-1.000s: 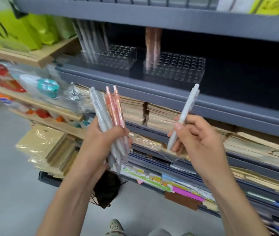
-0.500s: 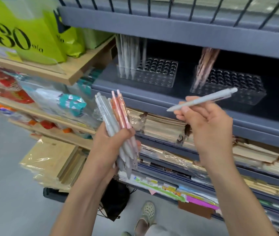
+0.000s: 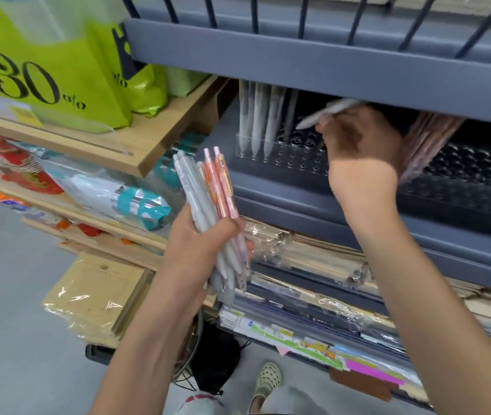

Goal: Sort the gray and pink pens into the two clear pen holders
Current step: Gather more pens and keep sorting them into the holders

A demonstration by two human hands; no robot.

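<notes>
A lime-green glossy plastic bag (image 3: 67, 85) on the light wooden shelf (image 3: 136, 151) at upper left carried a large black "30%" across its front. Above and left of that stood more black numerals, cut off and blurred; a "9" seemed to be among them. Near the bag's right edge a smaller black "%" showed. A yellow sticker (image 3: 25, 116) low on the bag had print too blurred to read. The pink plastic pens (image 3: 223, 187) gripped in the left hand (image 3: 202, 250) bore a small yellowish print, unreadable.

Two clear pen holders (image 3: 286, 160) — two pink pens (image 3: 223, 187) in the left hand (image 3: 202, 250).
</notes>
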